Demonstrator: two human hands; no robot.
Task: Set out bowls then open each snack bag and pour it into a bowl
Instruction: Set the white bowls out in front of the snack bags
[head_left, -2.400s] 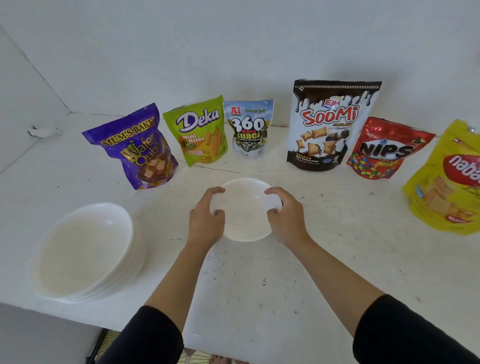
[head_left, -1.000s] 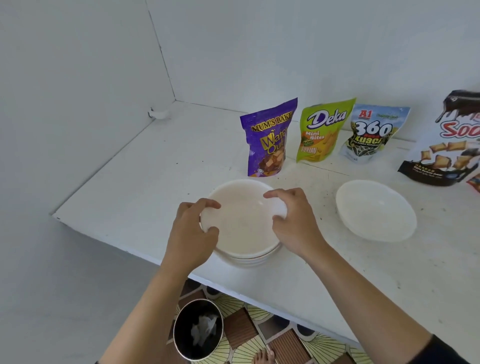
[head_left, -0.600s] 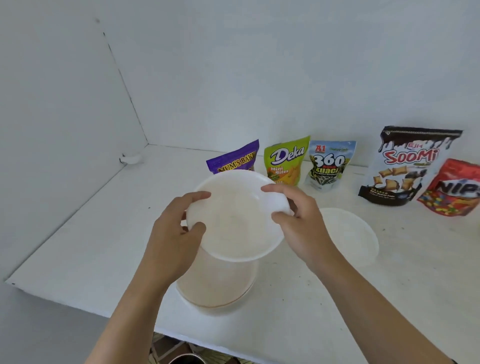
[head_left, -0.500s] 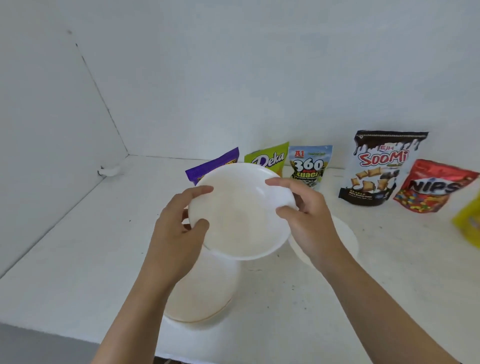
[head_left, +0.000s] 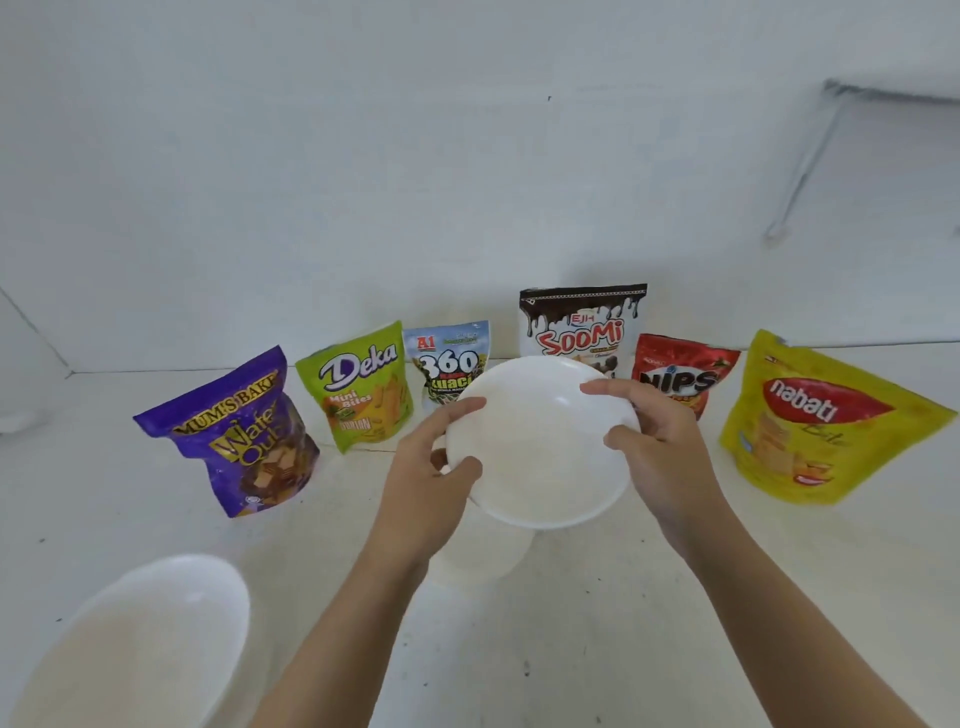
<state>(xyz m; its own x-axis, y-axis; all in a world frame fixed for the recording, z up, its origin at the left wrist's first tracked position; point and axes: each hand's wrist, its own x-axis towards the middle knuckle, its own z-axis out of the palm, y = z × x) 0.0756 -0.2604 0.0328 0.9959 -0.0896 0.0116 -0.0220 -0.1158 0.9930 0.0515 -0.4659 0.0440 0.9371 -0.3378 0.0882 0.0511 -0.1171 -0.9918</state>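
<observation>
Both: left hand (head_left: 426, 483), right hand (head_left: 660, 457) grasp bowl (head_left: 540, 447), now beyond stack (head_left: 140, 639) (carried rightward).

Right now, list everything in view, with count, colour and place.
wafer bag: one, purple, far left of the row.
Deka bag: one, green, second from the left.
Kuaci bag: one, blue, white and black, third.
Soomi bag: one, white and brown, fourth, partly behind the held bowl.
Nips bag: one, red, fifth.
Nabati bag: one, yellow, far right.
held bowl: one, white, in the air above the table.
table bowl: one, white, under the held bowl, mostly hidden.
near bowl: one seen, white, lower left.
table: one, white.
left hand: grips the held bowl's left rim.
right hand: grips its right rim.
</observation>
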